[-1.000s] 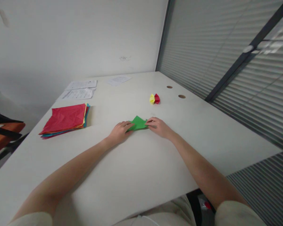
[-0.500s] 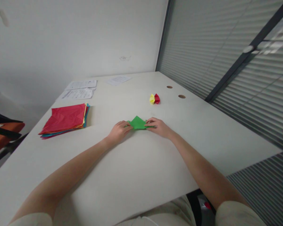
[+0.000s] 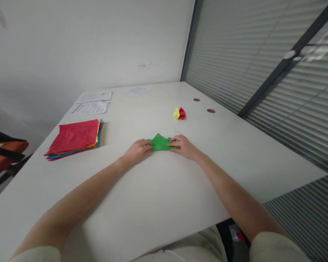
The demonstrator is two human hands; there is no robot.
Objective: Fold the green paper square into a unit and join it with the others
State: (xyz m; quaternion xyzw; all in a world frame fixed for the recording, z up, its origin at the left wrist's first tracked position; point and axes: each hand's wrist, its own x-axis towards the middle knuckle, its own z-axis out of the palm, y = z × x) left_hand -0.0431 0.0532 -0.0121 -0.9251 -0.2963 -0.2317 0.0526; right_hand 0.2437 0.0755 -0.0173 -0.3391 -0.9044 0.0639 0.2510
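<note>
With the green folded paper [image 3: 160, 143] as the clock's centre and twelve pointing to the far edge, the tabletop [image 3: 142, 196] is white, smooth and lightly shaded near the arms. The paper lies on it, its peak towards twelve. The left hand [image 3: 138, 150] is closed around the nine o'clock end; the right hand [image 3: 182, 146] grips the three o'clock end, fingers on top, thumb along the near edge.

At nine o'clock lies a stack of coloured sheets [image 3: 73, 136], red uppermost. Printed pages [image 3: 91, 105] rest at ten, with another printed sheet [image 3: 137, 91] at eleven. At about one, a small yellow folded piece [image 3: 176, 114] sits beside a red folded piece [image 3: 182, 113]. Two round holes [image 3: 211, 111] pierce the surface between one and two.

A white wall [image 3: 98, 43] stands at twelve, faintly scribbled. Grey blinds [image 3: 229, 54] run from one to four, crossed by a dark bar [image 3: 276, 74]. Well out at nine is an orange seat [image 3: 0, 167].
</note>
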